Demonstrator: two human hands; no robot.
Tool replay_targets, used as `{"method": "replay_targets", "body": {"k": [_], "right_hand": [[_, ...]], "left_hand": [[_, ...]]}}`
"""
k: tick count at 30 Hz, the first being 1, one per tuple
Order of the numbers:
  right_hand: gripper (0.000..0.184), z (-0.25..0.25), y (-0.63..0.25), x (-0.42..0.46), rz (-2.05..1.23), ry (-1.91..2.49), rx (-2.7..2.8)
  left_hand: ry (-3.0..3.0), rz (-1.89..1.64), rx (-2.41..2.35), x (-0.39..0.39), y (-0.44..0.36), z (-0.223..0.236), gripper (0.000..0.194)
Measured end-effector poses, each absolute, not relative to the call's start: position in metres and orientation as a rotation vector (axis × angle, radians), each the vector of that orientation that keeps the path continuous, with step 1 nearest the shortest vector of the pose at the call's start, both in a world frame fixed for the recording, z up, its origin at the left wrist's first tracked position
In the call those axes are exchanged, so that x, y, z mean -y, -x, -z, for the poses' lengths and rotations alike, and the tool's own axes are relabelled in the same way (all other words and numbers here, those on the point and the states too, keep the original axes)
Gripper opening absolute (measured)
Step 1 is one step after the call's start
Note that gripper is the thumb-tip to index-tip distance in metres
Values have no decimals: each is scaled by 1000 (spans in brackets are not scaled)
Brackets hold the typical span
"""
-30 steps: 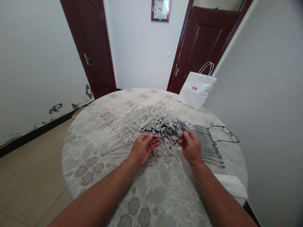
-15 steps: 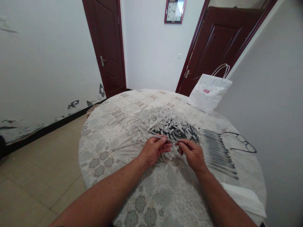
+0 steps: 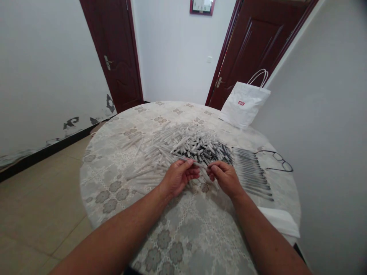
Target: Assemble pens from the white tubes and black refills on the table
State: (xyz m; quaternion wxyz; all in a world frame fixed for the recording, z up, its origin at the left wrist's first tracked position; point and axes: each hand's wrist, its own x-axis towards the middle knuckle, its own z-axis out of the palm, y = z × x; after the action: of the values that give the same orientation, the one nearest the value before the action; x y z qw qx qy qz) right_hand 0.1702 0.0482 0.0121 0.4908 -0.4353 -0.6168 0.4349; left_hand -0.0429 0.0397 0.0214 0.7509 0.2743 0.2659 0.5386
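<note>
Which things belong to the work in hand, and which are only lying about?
Seemingly in use:
thin tube between left hand and right hand
heap of loose parts
row of tubes

Seemingly lying about:
eyeglasses
white bag
flat white item

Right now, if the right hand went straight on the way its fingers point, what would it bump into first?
Probably the left hand, just across a small gap from the right hand; the slim tube held between them lies along that line. Depth is hard to judge in this single view.
</note>
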Motion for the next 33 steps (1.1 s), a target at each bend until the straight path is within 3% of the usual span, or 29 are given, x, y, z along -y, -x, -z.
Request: {"method": "replay_targets", "body": {"k": [8, 17, 33], "right_hand": [[17, -14, -194, -60, -211, 1320, 2121], [19, -11, -176, -53, -119, 1541, 2513], [20, -13, -171, -52, -141, 1707, 2498]], "left_hand": [[-528, -1319, -631, -48, 49, -22, 20], [-555, -1288, -645, -45, 45, -25, 24], [-578, -1262, -640, -44, 45, -24, 26]]}}
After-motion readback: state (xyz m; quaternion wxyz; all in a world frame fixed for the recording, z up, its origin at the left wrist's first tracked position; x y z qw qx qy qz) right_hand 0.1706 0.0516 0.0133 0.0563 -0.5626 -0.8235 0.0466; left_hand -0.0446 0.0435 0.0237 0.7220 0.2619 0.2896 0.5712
